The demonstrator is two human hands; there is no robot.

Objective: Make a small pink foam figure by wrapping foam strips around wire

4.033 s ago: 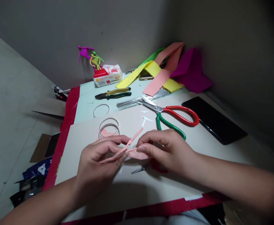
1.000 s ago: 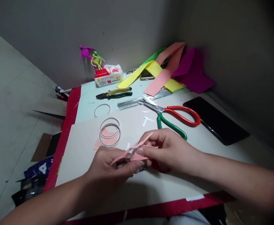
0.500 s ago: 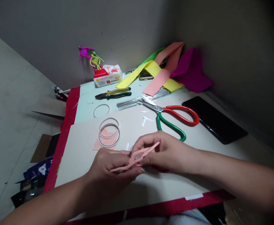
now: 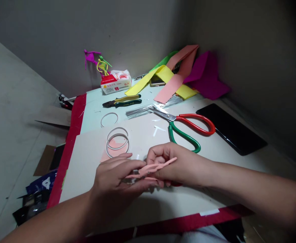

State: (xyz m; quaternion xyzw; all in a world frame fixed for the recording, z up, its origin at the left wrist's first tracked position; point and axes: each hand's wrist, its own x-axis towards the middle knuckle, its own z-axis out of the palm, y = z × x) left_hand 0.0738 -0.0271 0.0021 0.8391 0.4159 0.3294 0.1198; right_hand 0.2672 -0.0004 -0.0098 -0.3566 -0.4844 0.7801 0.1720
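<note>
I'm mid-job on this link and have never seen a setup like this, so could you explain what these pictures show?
There is no robot here: you see a person's two bare hands. Every picture comes from one camera worn on the head, looking forward and down.

The left hand and right hand hold a thin salmon-pink piece between them; fingers hide part of it.

On the table, beyond the hands, lie thin rings, pliers, a bundle of thin wires, and large scissors with one red and one green handle. A black slab, perhaps a tablet, lies to the right. Farther back are colored strips and a tissue pack, with small figures by it.
</note>
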